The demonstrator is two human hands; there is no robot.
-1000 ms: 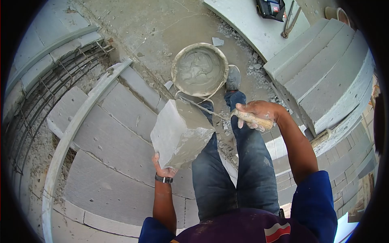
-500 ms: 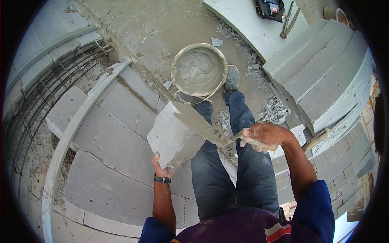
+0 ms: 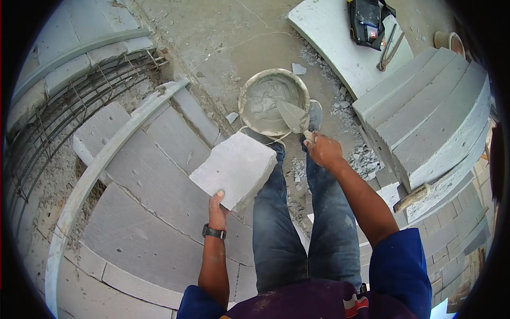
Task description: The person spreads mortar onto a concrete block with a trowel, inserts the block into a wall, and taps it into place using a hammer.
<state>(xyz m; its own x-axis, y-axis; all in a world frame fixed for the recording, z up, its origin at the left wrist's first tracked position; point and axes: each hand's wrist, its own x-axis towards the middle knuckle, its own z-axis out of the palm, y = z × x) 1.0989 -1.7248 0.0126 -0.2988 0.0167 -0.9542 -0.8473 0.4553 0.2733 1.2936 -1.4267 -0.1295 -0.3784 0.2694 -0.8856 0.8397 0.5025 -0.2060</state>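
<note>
My left hand (image 3: pixel 218 208) grips the near corner of a pale, rough-edged block (image 3: pixel 234 169), with the thumb on its upper face. The block is held above the grey block wall, its flat light face turned up. My right hand (image 3: pixel 324 150) is closed round the handle of a trowel (image 3: pixel 292 116), whose blade reaches over the near right rim of a round bucket (image 3: pixel 243 110). Wet grey mortar (image 3: pixel 264 98) fills much of the bucket, with a swirled surface. Most of the trowel's handle is hidden by my fingers.
Large grey blocks (image 3: pixel 159 212) form the wall at left, with a long strip (image 3: pixel 101 159) across them and steel bars (image 3: pixel 58 125) beyond. Stacked blocks (image 3: pixel 425 106) stand at right. A pale slab (image 3: pixel 340 48) bears a black tool bag (image 3: pixel 366 26) and pincers (image 3: pixel 390 48). Rubble (image 3: pixel 364 151) lies between.
My right hand has moved the trowel from the block's right side forward to the bucket. My left hand has tilted the block, so its pale face now points up.
</note>
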